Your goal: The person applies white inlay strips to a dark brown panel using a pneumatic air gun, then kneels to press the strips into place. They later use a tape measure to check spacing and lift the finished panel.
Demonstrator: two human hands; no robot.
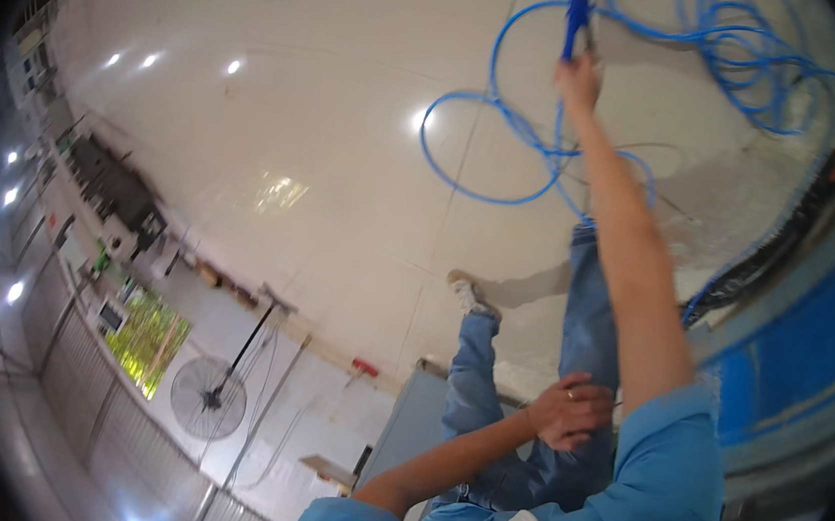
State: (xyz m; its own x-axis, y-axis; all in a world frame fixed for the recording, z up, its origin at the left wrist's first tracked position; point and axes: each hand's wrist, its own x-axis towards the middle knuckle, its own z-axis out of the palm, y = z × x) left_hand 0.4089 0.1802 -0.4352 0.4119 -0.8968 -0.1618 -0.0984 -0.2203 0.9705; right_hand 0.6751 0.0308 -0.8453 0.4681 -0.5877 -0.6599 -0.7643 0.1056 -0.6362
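Your right hand holds a slim blue tool, metal-tipped, far, right of centre; fingers curled round its near end. Blue hose loops nearby. Your left hand on jeans, fingers slightly spread.

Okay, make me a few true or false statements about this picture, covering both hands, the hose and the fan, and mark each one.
1. The right hand holds a blue tool. True.
2. The left hand also grips the blue tool. False: it rests on the jeans.
3. The hose is red. False: it is blue.
4. The hose lies in loops on the floor. True.
5. The fan has a square guard. False: it is round.
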